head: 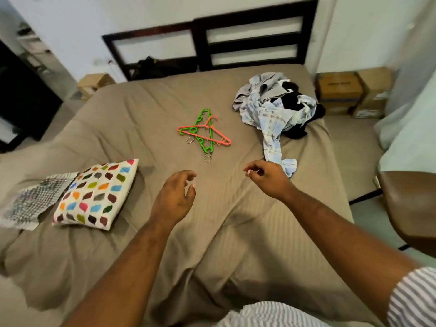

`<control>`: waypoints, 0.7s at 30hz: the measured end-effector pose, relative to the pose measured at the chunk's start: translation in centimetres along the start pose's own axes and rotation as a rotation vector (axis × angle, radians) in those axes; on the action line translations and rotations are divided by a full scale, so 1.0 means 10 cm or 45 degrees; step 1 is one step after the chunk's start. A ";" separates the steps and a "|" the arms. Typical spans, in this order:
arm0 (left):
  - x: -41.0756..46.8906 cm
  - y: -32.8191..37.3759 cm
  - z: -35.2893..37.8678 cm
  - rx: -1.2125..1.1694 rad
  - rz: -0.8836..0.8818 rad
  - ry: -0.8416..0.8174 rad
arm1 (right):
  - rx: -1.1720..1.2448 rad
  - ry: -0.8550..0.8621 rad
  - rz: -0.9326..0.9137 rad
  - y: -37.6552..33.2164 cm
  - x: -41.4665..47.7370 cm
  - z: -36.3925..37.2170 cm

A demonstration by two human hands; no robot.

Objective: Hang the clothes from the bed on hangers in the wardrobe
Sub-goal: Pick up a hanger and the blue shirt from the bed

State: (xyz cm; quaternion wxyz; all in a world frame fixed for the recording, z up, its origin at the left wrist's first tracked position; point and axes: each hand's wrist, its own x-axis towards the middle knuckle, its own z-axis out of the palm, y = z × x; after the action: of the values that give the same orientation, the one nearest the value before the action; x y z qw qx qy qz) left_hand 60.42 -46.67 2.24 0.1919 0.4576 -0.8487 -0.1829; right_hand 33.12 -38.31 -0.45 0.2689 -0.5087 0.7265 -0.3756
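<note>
Nothing looks hung yet. The clothes lie heaped far right on the bed, with the hangers crossed just left of them. Nearer, the left hand and right hand hover, fingers loosely curled, empty.

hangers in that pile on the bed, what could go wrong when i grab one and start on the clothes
1. The orange hanger lies crossed over the green hangers and the wire hangers. Lifting one may hook and drag the others along.
2. The clothes pile is bunched, with light shirts wound round dark pieces. Pulling the trailing checked sleeve could haul the whole heap instead of one garment.
</note>
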 end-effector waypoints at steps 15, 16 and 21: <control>0.64 -1.39 -0.49 -0.225 0.366 -0.234 | -0.003 0.579 0.355 -0.94 -0.65 1.04; 0.71 -1.37 -0.48 -0.236 0.394 -0.244 | 0.010 0.610 0.356 -0.96 -0.63 1.06; 1.05 -1.17 -0.29 -0.253 0.500 -0.300 | 0.065 0.698 0.409 -0.85 -0.40 1.01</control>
State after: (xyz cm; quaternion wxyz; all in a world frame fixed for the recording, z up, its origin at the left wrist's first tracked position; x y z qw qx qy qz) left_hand 64.82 -61.99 0.71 0.1676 0.2384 -0.9157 -0.2767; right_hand 46.85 -39.04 0.81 0.1316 -0.2604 0.8333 -0.4696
